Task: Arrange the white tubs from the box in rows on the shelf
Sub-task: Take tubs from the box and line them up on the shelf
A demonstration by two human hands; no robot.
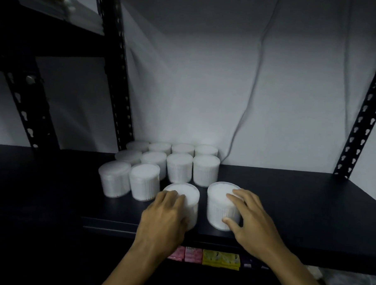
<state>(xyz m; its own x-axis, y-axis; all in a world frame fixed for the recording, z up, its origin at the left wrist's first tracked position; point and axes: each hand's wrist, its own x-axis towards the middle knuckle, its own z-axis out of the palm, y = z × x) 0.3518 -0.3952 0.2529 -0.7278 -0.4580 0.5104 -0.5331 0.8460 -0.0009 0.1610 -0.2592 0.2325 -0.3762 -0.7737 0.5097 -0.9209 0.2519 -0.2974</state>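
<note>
Several white tubs stand in rows on the black shelf, reaching back to the white cloth behind it. Two more white tubs stand at the front. My left hand grips the left front tub from the near side, fingers curled over its lid. My right hand grips the right front tub, fingers on the lid and thumb against its side. Both front tubs rest upright on the shelf, a small gap apart. The box is not in view.
Black slotted uprights frame the shelf at left and right. A higher shelf juts out at the upper left. Pink and yellow packets sit on the level below the front edge. Bare shelf stretches to the right of the tubs.
</note>
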